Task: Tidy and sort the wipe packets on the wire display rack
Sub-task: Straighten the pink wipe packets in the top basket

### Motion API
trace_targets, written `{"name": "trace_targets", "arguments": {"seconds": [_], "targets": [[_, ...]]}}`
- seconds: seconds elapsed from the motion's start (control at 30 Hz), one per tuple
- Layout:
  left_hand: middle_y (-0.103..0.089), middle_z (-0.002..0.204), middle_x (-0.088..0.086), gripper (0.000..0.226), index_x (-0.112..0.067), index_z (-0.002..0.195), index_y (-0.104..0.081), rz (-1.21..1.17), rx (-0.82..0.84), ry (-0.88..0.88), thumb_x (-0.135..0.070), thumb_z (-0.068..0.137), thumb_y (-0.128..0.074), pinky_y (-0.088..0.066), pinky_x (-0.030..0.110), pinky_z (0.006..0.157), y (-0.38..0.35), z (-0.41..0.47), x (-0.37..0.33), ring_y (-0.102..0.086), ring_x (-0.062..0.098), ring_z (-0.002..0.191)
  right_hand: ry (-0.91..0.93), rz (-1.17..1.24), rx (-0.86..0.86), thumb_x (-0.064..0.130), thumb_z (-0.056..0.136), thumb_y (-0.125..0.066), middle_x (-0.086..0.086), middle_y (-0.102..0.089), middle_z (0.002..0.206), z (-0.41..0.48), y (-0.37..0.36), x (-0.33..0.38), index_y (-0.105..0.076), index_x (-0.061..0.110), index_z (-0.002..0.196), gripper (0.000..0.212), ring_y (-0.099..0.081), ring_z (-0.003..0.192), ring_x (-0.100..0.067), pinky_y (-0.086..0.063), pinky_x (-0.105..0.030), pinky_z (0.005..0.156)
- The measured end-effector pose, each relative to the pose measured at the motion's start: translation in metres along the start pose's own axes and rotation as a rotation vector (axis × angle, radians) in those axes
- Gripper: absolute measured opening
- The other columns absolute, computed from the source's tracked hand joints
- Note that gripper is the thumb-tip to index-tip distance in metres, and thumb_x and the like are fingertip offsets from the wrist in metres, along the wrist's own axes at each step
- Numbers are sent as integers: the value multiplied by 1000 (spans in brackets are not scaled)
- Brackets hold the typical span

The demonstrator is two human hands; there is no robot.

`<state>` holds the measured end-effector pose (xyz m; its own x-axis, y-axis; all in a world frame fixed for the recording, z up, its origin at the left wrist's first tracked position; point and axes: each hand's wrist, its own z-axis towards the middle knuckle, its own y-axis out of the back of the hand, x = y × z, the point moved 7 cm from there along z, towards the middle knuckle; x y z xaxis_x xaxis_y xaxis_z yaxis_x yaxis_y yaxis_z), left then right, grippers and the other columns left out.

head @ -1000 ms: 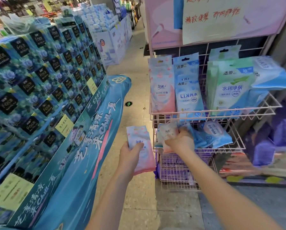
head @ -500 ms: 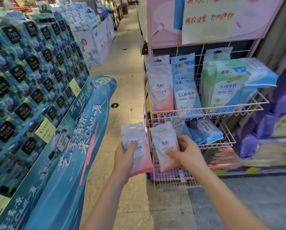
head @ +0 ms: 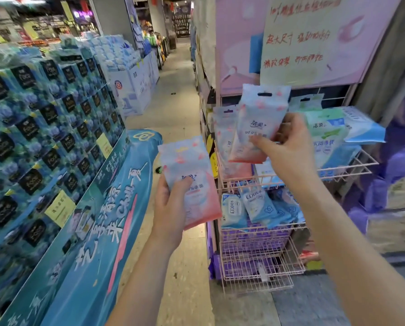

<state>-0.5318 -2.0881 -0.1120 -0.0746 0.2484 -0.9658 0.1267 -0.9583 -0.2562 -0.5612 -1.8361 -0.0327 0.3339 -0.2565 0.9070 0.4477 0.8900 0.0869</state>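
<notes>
A pink-and-blue wipe packet is pinched at its lower edge by my right hand, thumb in front and fingers behind, and held upright in front of the top basket of the pink wire rack. At eight o'clock from it, apart from the rack and out over the aisle floor, my left hand clasps a second pink packet of the same kind, thumb pressed across its face, the packet tilted slightly to the left.

Just behind the raised packet, more pink packets stand on edge at the left end of the top basket. At three o'clock from my right hand, green-and-white packets stand in the same basket, and a blue pack lies flat on top of them, jutting out to the right.

In the basket below, at six o'clock from the raised packet, blue packets lean against one another in a loose heap. The lowest basket shows purple wrapping through its wires; I cannot tell what it holds.

Above the rack hangs a pink sign with red handwriting. At nine o'clock, across the aisle, stands a tall display of blue tissue packs on a turquoise base.
</notes>
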Motion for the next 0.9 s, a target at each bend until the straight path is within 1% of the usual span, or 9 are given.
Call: {"name": "trace_targets", "arguments": {"seconds": [0.2,0.3,0.4,0.5,0.57,0.63,0.73,0.83,0.9], "targets": [[-76,83,-24,34,-31,108,-59,12,171,-99,0,105,-46,-54,11,65,-36,6,-32,-72,-6,81,-130,-753,219,32,87,-73,-3,-61,99,8,-47,-76,-54,19,94,24,-60,86,-26,-40,-33,68],[-73,82,-25,32,-31,105,-50,50,251,-151,0,107,-41,-47,3,58,-59,13,-47,-65,-19,68,-111,-721,175,29,88,-69,-10,-63,107,12,-42,-70,-61,17,95,17,-62,98,-31,-48,-37,79],[-62,98,-10,18,-15,121,-45,94,251,-168,-3,108,-45,-49,5,58,-81,30,-51,-66,-16,70,-106,-438,55,19,94,-59,-4,-62,123,4,-27,-53,-61,14,131,37,-64,104,-21,-51,-32,90],[-65,107,-9,19,-15,125,-46,167,287,-200,-7,108,-50,-55,11,71,-101,45,-48,-70,-7,87,-177,74,64,3,93,-43,2,-74,111,-8,-17,-38,-70,20,117,41,-69,101,-17,-57,-36,92],[-67,109,-11,21,-20,124,-48,194,310,-202,-8,108,-51,-57,14,75,-109,52,-43,-70,-11,87,-159,163,92,-1,93,-43,2,-77,108,-10,-12,-30,-74,22,110,41,-70,106,-21,-57,-39,92],[-67,111,-12,25,-22,124,-49,263,305,-232,-7,105,-55,-56,15,81,-112,58,-37,-68,-14,90,-99,114,106,7,96,-54,7,-77,102,-10,-8,-28,-73,30,105,32,-71,100,-17,-58,-35,88],[-70,114,-6,24,-23,121,-55,466,272,-236,-18,100,-65,-56,22,87,-108,71,-19,-68,-8,96,-31,-260,143,25,92,-66,4,-71,99,-6,-8,-42,-73,29,103,13,-67,93,-18,-53,-33,82],[-60,123,6,51,-20,126,-63,977,186,-273,-54,88,-58,-46,41,106,-103,85,-3,-56,23,120,-19,-606,211,31,94,-66,-6,-68,89,-3,-14,-53,-73,13,94,19,-64,87,-26,-49,-35,77],[-52,130,10,55,-21,133,-61,1075,145,-245,-55,90,-62,-33,41,110,-97,87,4,-44,33,129,-23,-635,262,34,97,-62,-6,-71,81,-6,-16,-53,-72,12,89,25,-66,80,-27,-54,-40,76]]}}
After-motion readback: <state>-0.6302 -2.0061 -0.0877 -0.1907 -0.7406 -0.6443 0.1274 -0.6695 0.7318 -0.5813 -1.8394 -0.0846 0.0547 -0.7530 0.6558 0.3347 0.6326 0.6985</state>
